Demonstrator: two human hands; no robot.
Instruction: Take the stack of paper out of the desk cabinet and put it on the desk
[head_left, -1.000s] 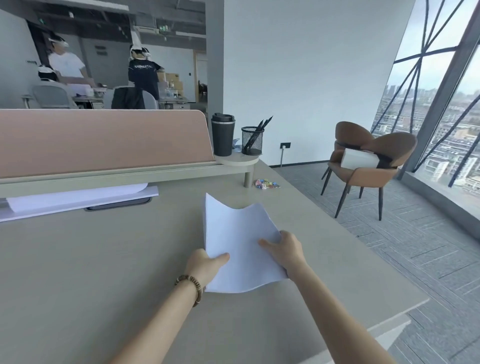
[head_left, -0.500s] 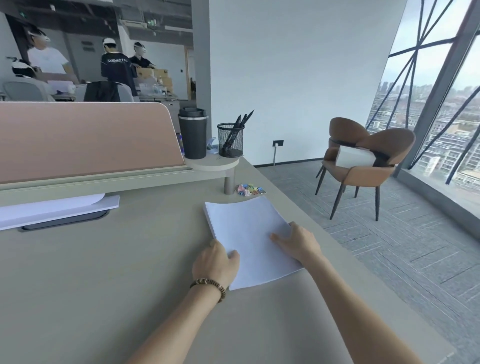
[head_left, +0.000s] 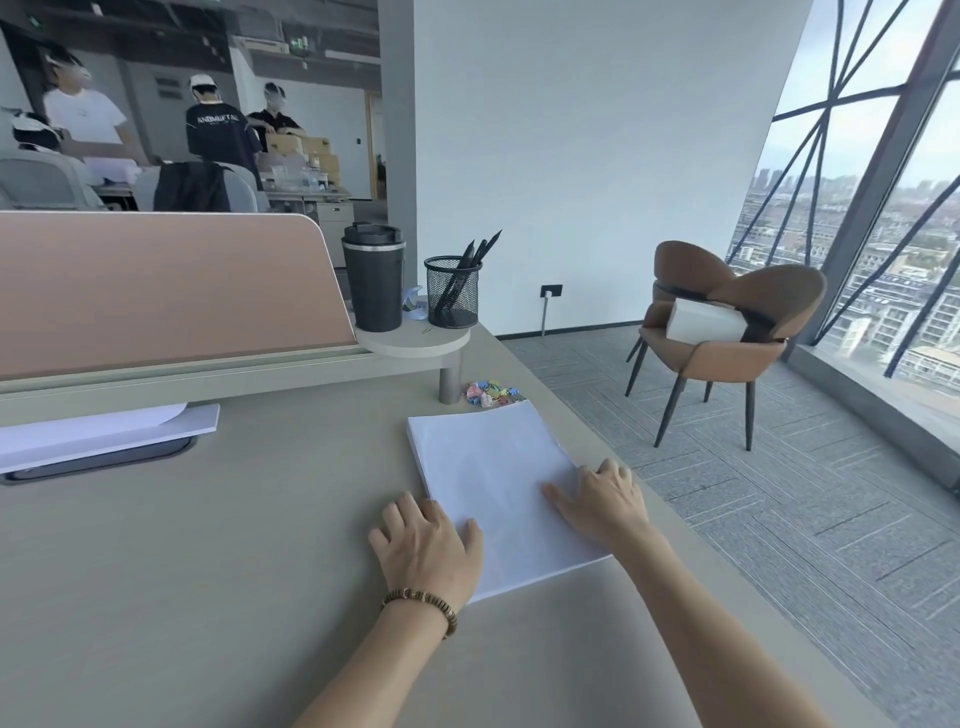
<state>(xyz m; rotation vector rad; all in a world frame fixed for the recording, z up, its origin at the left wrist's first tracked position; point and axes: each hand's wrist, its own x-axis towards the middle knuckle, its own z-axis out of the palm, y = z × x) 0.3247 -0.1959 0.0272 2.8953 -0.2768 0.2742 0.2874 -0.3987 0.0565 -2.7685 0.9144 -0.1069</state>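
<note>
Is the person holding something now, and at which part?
Nothing is gripped. The stack of paper lies flat on the desk; the left hand rests on its near left edge, the right hand on its right edge.

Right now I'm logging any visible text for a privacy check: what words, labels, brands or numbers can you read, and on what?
White lettering on a bystander's black T-shirt: too blurred to read.
Green ceiling sign: too small to read.
Paper stack: top sheet blank.
Black cup: no label visible.
White box on the chair: no text visible.
Nothing else carries legible text.
</note>
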